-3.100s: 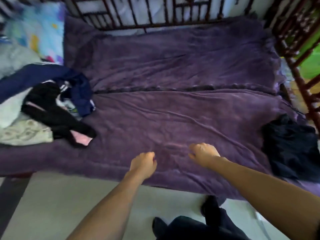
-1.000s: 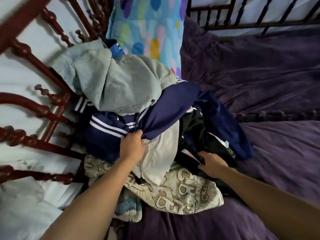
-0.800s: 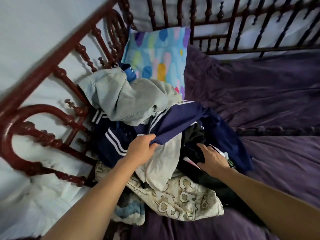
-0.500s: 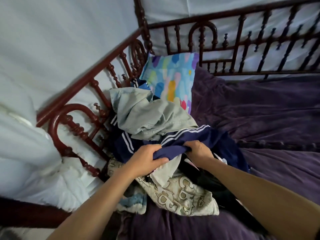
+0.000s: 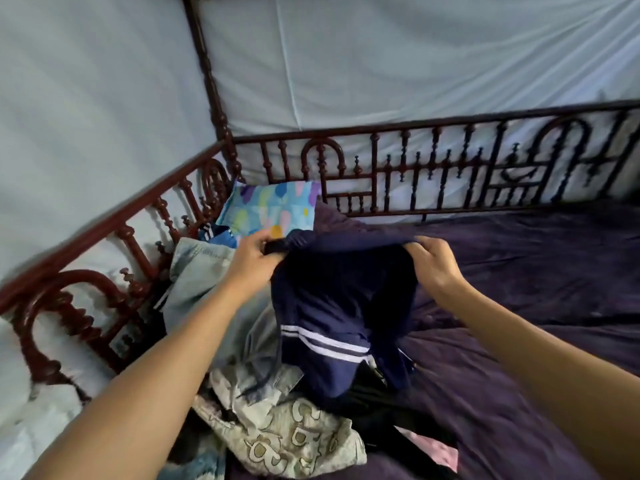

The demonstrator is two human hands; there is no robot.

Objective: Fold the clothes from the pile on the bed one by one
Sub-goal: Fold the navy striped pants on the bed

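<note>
A navy garment with white stripes [image 5: 332,306] hangs lifted above the clothes pile [image 5: 277,427]. My left hand [image 5: 251,261] grips its top edge on the left. My right hand [image 5: 434,265] grips the same edge on the right, so the cloth is stretched between them. Its lower part still drapes onto the pile. In the pile lie a pale denim piece [image 5: 201,282], a cream cloth printed with letters [image 5: 294,441] and a black and pink item [image 5: 426,445].
The bed carries a purple blanket [image 5: 536,289] spreading to the right. A dark red wooden railing [image 5: 433,161] runs along the back and left sides. A colourful patterned pillow [image 5: 273,211] leans in the corner. Pale netting hangs behind the railing.
Both hands took hold of the navy garment and lifted it up out of the pile, spreading apart along its top edge. The view tilted upward.
</note>
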